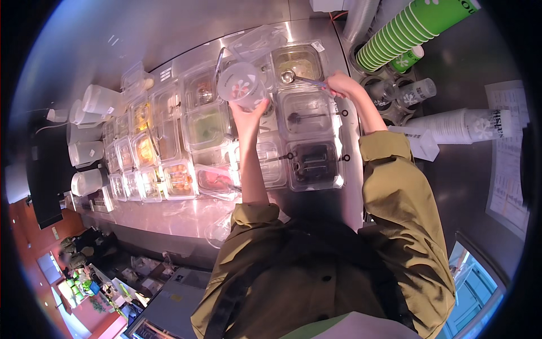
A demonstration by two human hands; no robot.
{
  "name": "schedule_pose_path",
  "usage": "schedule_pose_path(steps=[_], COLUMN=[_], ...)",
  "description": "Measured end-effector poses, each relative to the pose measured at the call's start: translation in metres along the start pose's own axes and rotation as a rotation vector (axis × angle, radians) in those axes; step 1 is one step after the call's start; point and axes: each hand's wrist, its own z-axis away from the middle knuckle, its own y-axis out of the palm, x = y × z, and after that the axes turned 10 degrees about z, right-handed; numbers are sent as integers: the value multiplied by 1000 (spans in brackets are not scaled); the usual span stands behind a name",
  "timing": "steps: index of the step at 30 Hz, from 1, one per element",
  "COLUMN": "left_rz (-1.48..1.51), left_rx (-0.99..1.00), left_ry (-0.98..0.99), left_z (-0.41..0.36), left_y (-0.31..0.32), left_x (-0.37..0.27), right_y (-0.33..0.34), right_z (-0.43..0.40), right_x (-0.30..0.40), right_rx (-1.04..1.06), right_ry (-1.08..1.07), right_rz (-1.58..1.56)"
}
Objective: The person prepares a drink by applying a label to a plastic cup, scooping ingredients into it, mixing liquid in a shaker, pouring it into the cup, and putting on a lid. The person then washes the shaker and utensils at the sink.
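My left hand [250, 114] holds a translucent plastic cup [238, 81] above the food containers, with its round mouth towards me and a printed flower mark showing. In my right hand [338, 84] is the handle of a metal ladle [288, 76]. The ladle's bowl is over an uncovered container [300, 57] with pale yellowish contents at the back right; whether it touches the contents I cannot tell. Just below it sits a lidded clear container [307, 111] with a dark-handled utensil. Nearer to me, another lidded container [315, 165] has dark contents.
Several lidded ingredient containers [181, 180] fill the counter to the left. White pitchers [87, 153] line its far left end. At right, stacked green paper cups [398, 36] lean in a holder, near stacked plastic cups [457, 125]. A loose clear lid [258, 40] lies at the back.
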Motion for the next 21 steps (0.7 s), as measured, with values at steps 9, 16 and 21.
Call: schedule_pose_path(steps=[9, 16, 21], left_rz=[-6, -134, -314], left_rx=[24, 1, 36], left_ry=[37, 146, 171], left_z=[-3, 4, 12], left_y=[4, -2, 6], left_x=[-3, -2, -4], right_y=[9, 38, 23], right_z=[-18, 8, 12], right_x=[-36, -15, -32], right_rx=[-155, -520, -281], right_ry=[-80, -138, -59], right_rz=[146, 627, 182])
